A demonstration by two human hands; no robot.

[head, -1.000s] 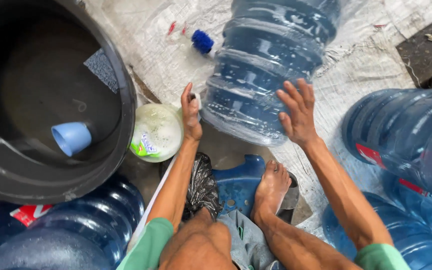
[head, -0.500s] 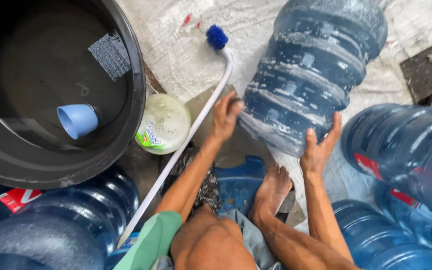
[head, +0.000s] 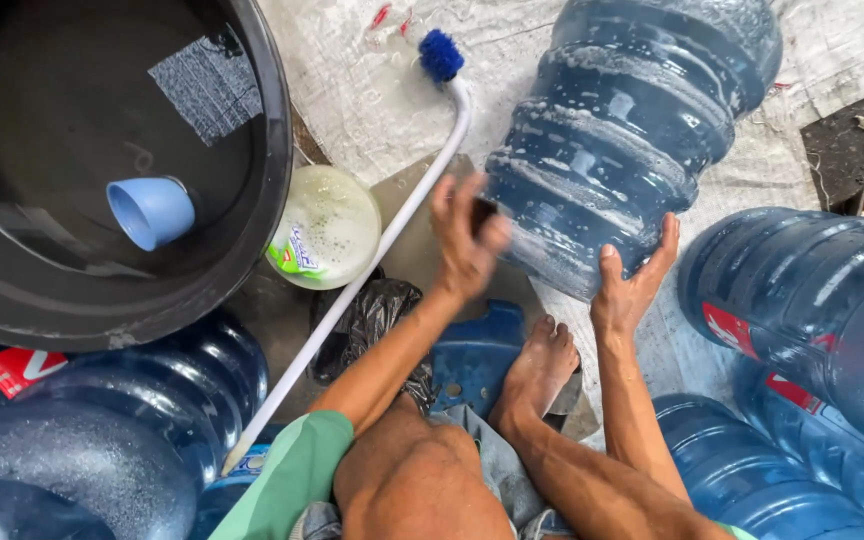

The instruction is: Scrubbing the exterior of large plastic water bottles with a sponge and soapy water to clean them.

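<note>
Soapy blue water jug (head: 622,140) now tipped on the white sheet (head: 352,90), both hands on its base.

Since a second ago, the left hand (head: 464,240) has started rubbing, fingers closed on a dark scrubber; the right hand (head: 632,280) cups the rim, fingers spread. A long white brush (head: 352,290) has appeared alongside.

Single head view, steep downward, close over hands (head: 552,260).

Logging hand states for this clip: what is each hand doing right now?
Left hand: blurred, closed on something dark against the soapy water jug; what it is cannot be told.
Right hand: open, palm bracing the jug's lower end.
</note>
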